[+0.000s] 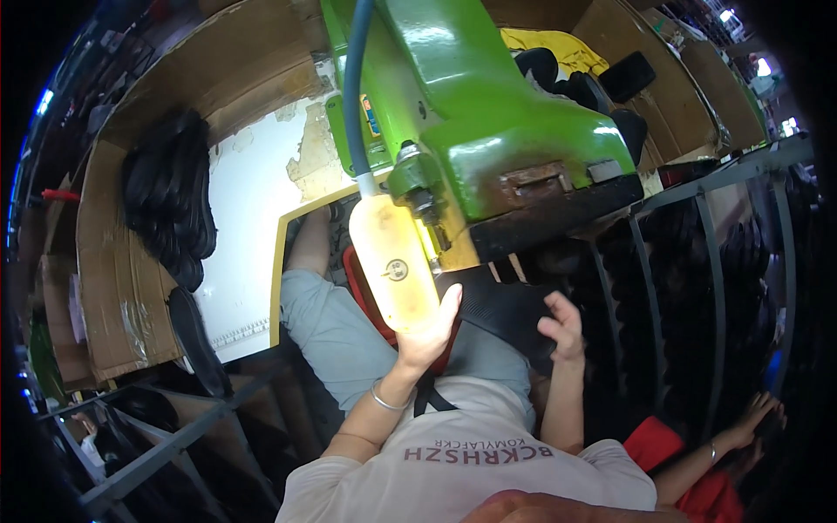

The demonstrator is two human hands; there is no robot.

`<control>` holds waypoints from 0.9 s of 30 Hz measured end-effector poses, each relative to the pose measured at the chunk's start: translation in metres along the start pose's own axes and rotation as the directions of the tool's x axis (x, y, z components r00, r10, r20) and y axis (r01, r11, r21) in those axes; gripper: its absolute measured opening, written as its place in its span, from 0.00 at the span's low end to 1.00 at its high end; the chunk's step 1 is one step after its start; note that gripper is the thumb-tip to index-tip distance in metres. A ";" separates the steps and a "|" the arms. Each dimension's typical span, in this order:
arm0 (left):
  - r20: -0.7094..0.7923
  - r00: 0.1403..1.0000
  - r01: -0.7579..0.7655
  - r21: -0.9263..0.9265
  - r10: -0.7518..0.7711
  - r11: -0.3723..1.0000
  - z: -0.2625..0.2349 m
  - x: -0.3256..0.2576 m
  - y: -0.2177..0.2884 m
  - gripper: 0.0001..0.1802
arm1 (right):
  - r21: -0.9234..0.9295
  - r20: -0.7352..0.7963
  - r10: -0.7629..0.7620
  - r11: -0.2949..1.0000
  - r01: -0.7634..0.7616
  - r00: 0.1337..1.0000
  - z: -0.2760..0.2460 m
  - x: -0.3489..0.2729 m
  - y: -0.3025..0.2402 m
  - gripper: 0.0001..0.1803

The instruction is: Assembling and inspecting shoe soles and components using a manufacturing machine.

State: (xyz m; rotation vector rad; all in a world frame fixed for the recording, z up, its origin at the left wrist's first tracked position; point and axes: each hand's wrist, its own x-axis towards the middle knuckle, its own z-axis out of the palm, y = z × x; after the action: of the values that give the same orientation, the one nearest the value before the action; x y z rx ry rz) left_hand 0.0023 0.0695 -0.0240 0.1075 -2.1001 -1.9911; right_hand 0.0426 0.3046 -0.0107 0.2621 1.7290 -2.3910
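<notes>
Beneath the head of a green sewing machine [488, 113] lies a flat black piece [501, 305] with a ribbed surface, like a shoe part. My left hand [425, 340] is at its left end, the thumb up against the edge. A yellowish, glowing lamp housing [394, 261] hides that hand's other fingers, so its grip does not show. My right hand [565, 333] is by the piece's right end, fingers bent and apart, with nothing seen between them. The machine's needle bar area [427, 205] stands just beyond the lamp.
A stack of black shoe soles [170, 192] lies in a cardboard box [113, 288] at left, beside a white tabletop [248, 200]. A single sole [196, 340] leans at its edge. Metal racks [711, 253] stand right. Another person's hand [757, 418] is at lower right.
</notes>
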 end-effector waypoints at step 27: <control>0.258 0.904 0.411 -0.302 -0.342 0.860 -0.083 -0.042 0.000 0.12 | -0.302 0.298 -0.259 0.887 0.348 0.919 0.127 0.088 -0.037 0.50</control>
State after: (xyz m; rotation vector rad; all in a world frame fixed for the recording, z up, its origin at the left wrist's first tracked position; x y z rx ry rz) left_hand 0.0618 -0.0024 -0.0262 0.2911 -1.9023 -2.6843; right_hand -0.0563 0.1915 0.0409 -0.3769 2.1499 -2.1239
